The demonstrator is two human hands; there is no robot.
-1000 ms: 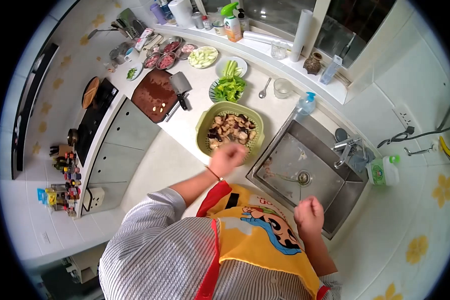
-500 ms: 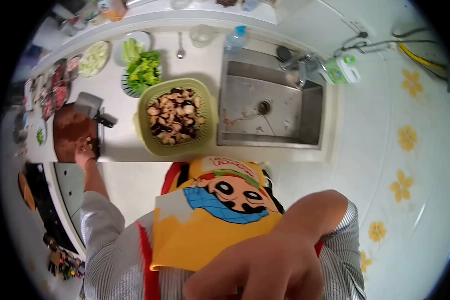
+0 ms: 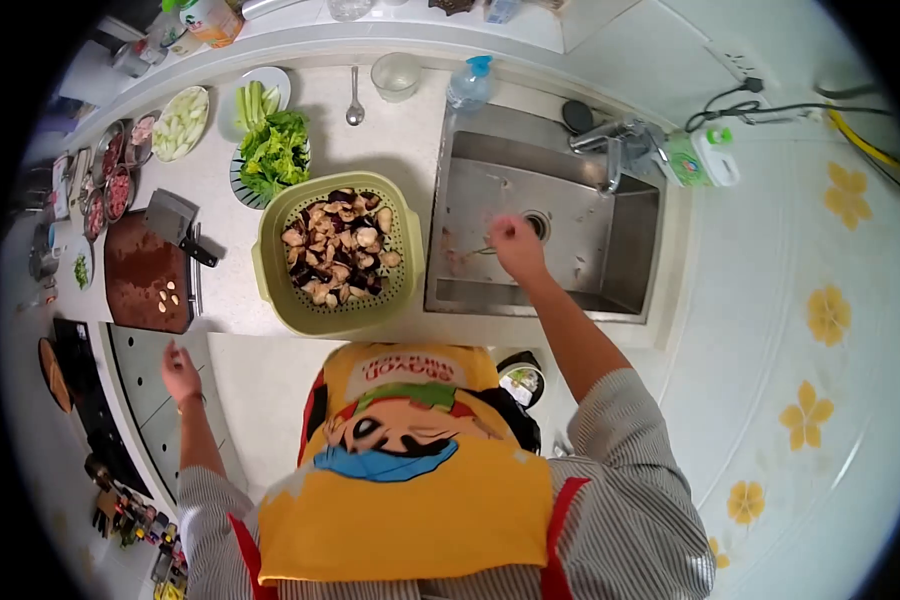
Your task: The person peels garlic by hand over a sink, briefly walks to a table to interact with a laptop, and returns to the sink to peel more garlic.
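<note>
My right hand (image 3: 516,245) is over the steel sink (image 3: 610,240), near the drain (image 3: 537,224). Its fingers are curled together, and whatever they may hold is hidden. My left hand (image 3: 180,374) hangs just off the counter's front edge, fingers loosely apart and nothing visible in them. Just beyond it, several pale slices (image 3: 169,298) lie on the wet brown cutting board (image 3: 135,265). A cleaver (image 3: 173,215) rests across the board's far right corner, its black handle over the counter. Between the hands stands a green colander (image 3: 395,305) of cut dark-skinned, pale-fleshed pieces (image 3: 335,245).
Leafy greens (image 3: 275,155), a plate of pale slices (image 3: 182,125), a spoon (image 3: 355,98) and a glass bowl (image 3: 397,76) stand along the back. Bowls of meat (image 3: 118,190) are at the left. A faucet (image 3: 610,150) and a white-green bottle (image 3: 695,160) border the sink.
My right hand has moved from close in front of the camera out over the sink. My left hand has drawn back from the cutting board, leaving the pale slices in view there.
</note>
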